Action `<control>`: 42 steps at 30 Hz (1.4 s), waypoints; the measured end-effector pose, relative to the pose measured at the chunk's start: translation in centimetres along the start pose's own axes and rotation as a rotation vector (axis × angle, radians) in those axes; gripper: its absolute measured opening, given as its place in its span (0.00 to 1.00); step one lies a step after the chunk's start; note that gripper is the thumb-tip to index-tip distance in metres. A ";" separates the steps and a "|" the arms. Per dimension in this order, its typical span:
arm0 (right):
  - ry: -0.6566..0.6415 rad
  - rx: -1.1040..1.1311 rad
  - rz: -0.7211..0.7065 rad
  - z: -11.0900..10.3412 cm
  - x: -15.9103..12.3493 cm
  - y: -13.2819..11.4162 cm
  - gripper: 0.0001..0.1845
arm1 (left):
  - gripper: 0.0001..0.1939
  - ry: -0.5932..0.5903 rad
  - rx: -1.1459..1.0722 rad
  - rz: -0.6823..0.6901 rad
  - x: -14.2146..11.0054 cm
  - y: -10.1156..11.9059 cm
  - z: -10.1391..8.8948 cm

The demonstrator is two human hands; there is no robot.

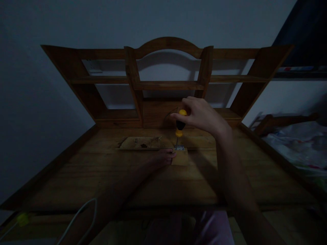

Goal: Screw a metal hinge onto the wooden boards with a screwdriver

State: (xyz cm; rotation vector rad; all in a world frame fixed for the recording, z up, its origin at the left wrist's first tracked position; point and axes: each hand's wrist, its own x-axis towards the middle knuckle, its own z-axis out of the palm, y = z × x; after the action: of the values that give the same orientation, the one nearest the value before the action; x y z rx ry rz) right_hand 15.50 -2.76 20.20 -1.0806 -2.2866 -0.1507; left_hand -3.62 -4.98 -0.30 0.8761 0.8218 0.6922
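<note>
My right hand [198, 114] is closed around the yellow and black handle of a screwdriver [180, 125]. The screwdriver stands nearly upright, its tip down at a small metal hinge [179, 147]. That hinge lies along the far edge of a small wooden block [181, 158], where a long wooden board [201, 142] runs behind it. My left hand [167, 156] presses its fingers against the block's left side, close to the hinge. Whether a screw sits under the tip is too small to tell.
A piece of wood with dark, rough patches [139, 142] lies left of the hinge on the wooden desk [102, 177]. A wooden shelf unit [168, 85] rises at the back. A white cable [95, 207] loops at the lower left. Plastic-covered things [296, 146] are at the right.
</note>
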 end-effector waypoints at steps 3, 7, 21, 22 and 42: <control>0.009 -0.030 -0.037 0.9 0.3 -0.4 0.15 | 0.08 -0.029 0.016 0.009 -0.2 0.2 0.3; -0.037 -0.010 -0.043 1.1 0.3 -0.4 0.09 | 0.08 -0.036 0.005 0.018 -0.1 0.1 0.2; -0.563 0.092 -0.217 -3.4 2.0 0.1 0.10 | 0.07 0.015 -0.095 0.021 1.4 -1.0 -0.6; -0.621 0.099 -0.222 -3.8 2.3 -0.1 0.11 | 0.07 0.002 -0.096 0.032 1.4 -1.0 -0.7; -0.478 -0.077 0.064 -1.3 5.2 -0.1 0.23 | 0.10 0.024 -0.107 0.097 0.7 -0.3 -0.2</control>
State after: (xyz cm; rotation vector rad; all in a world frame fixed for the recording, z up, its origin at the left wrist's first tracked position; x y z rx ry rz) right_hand 13.54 0.19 24.20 -1.3423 -2.6772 0.0531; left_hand -3.41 -4.50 -0.90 0.8162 0.7599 0.8255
